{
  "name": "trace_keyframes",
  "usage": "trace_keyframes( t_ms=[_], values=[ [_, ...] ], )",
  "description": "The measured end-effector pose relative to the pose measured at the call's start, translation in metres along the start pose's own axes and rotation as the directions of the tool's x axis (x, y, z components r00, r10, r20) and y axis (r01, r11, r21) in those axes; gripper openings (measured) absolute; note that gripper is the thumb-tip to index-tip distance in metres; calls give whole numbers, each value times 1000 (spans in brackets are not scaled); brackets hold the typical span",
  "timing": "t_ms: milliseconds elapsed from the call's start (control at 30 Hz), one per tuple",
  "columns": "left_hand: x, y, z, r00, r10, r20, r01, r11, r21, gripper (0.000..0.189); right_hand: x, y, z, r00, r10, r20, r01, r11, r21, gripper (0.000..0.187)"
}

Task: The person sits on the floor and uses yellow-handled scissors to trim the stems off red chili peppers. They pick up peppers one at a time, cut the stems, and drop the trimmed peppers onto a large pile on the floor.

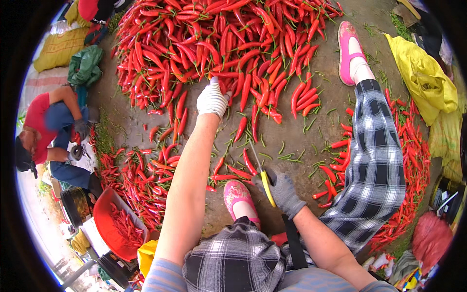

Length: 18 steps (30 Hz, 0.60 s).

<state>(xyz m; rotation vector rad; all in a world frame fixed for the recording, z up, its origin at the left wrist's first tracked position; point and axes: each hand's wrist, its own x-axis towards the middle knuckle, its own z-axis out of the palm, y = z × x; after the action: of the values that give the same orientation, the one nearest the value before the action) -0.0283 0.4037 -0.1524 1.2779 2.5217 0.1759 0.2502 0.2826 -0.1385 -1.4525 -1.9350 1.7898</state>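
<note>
My left hand (211, 99), in a white ribbed glove, reaches to the front edge of a large heap of red chili peppers (219, 33). Its fingertips touch the peppers there; whether they grip one is hidden. My right hand (282, 189), in a grey knit glove, holds scissors with a yellow handle (268, 188). Their thin metal blades point up and away, over the ground between my feet. Close to the blade tips lie a few loose red peppers (249, 161) and scattered cut green stems (290, 157).
Smaller peppers lie in piles at left (142, 186) and right (412, 146). A red basin (105, 222) with peppers stands at lower left. At far left another person (54, 127) sits, handling peppers. A yellow sack (423, 73) lies at right. My feet wear pink shoes (239, 197).
</note>
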Motion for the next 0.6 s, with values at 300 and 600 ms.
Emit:
trace_keyframes(
  t_ms=[300,600],
  values=[
    [-111,-83,5,872,-261,414,388,-149,-910,21,-5,-10,2,990,41,133,-28,995,-94,52],
    [-195,-43,16,933,-117,340,255,-450,-855,23,0,0,18,992,-32,121,0,967,257,48]
  ],
)
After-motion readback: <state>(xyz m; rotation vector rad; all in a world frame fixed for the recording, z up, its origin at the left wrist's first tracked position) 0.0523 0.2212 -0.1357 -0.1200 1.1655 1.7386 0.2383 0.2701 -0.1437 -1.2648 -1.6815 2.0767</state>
